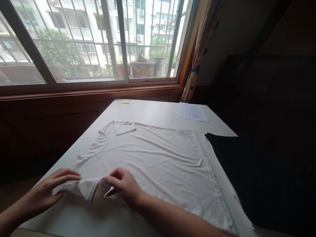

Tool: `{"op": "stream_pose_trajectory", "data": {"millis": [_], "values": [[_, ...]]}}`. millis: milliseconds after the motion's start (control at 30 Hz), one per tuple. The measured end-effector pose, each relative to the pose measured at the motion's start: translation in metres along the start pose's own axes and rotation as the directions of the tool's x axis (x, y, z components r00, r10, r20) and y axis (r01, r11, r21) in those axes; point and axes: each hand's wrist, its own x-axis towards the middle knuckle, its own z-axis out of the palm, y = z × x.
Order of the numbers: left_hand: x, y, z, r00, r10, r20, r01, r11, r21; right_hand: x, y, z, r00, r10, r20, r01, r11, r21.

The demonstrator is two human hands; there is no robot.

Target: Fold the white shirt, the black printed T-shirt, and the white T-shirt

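A white T-shirt (pixel 156 157) lies spread flat on a white table (pixel 153 113), collar to the left, hem to the right. Its far sleeve is folded in over the body. My right hand (pixel 122 184) pinches the edge of the near sleeve (pixel 87 188), thumb and fingers closed on the cloth. My left hand (pixel 48 190) rests beside it with fingers stretched out flat, fingertips touching the sleeve's end.
A dark garment (pixel 250 173) lies on the table's right side against the shirt hem. A printed sheet of paper (pixel 192 112) and a small yellow object (pixel 126 101) sit at the far edge. Behind them are a window, a wooden sill and a curtain (pixel 201 46).
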Motion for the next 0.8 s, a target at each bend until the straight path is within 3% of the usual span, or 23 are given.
{"op": "stream_pose_trajectory", "data": {"millis": [100, 200, 267, 400, 567, 800], "values": [[-0.020, 0.007, 0.007, 0.999, -0.041, 0.030, 0.042, 0.999, -0.029, 0.001, -0.002, -0.003, 0.999, 0.037, 0.033, -0.038, 0.999, 0.010], [-0.024, 0.011, 0.017, 0.993, -0.104, -0.051, 0.102, 0.994, -0.036, 0.001, -0.002, -0.005, 0.997, 0.051, 0.060, -0.051, 0.999, 0.013], [-0.020, 0.014, 0.020, 0.986, -0.137, -0.090, 0.134, 0.990, -0.048, 0.001, -0.001, -0.006, 0.997, 0.049, 0.067, -0.049, 0.999, 0.009], [-0.006, 0.023, 0.017, 0.985, -0.166, -0.055, 0.162, 0.984, -0.072, -0.002, -0.003, -0.003, 0.997, 0.041, 0.065, -0.040, 0.999, -0.016], [0.008, 0.038, 0.009, 0.995, -0.094, -0.039, 0.093, 0.995, -0.036, -0.003, -0.002, -0.003, 0.996, 0.044, 0.072, -0.040, 0.998, -0.058], [0.020, 0.050, 0.015, 0.994, -0.103, -0.037, 0.091, 0.965, -0.247, -0.001, 0.001, -0.007, 0.996, 0.057, 0.064, -0.055, 0.998, -0.024]]}}
